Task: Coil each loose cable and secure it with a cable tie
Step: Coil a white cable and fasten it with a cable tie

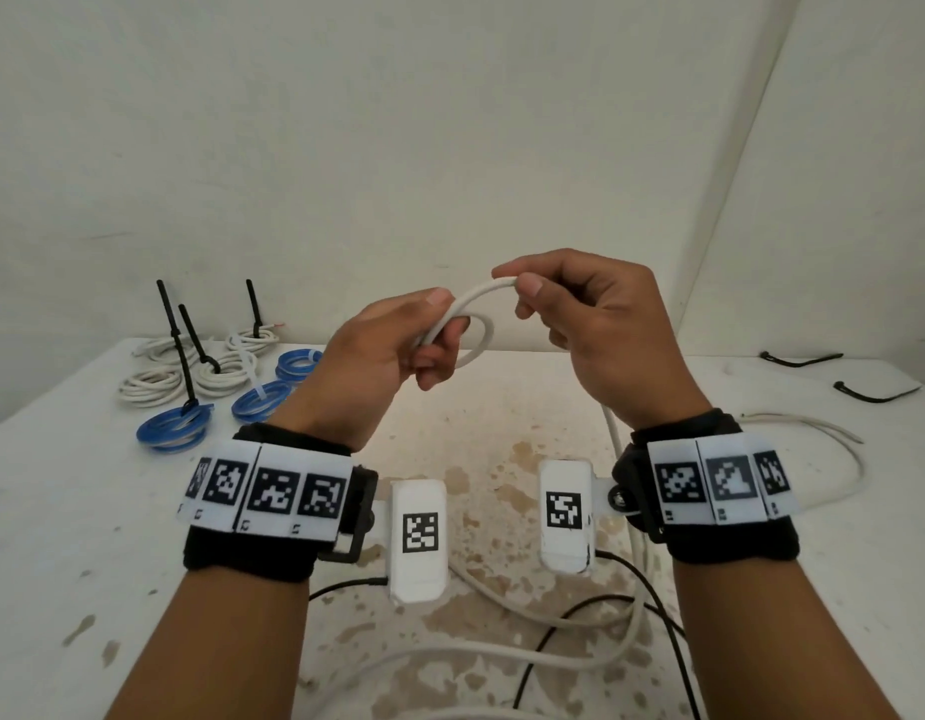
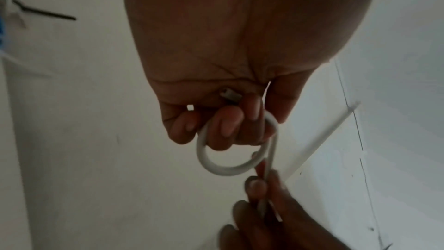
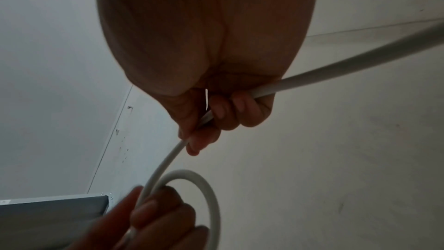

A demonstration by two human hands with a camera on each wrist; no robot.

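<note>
Closest, slack white cable (image 1: 507,654) trails across the stained tabletop (image 1: 50,511) below both wrists and climbs behind the right wrist to the hands. Right hand (image 1: 600,330): thumb and forefinger pinch the cable just past the start of the loop, and the wrist view shows the remaining fingers (image 3: 230,109) curled round the run behind, so it feeds through the fist. Left hand (image 1: 382,350): fingers (image 2: 225,123) curled through a first small loop (image 2: 223,166), thumb on top, with the cut end (image 2: 229,96) tucked at the palm. The hands are close together, with only a short arc of cable between the fingertips.

Judgement on doing this step well: keep the left grip fixed as the anchor, lay each new turn beside the first under the left thumb, and match its size. Let cable slide through the right fist so it does not twist or kink. Slack lies across black leads (image 1: 658,615) near the wrists and could snag.

Beyond the right fingers lie spare black cable ties (image 1: 876,394), well apart. Beyond the left fingers sit finished white coils (image 1: 216,368) and blue coils (image 1: 174,428), already tied.
</note>
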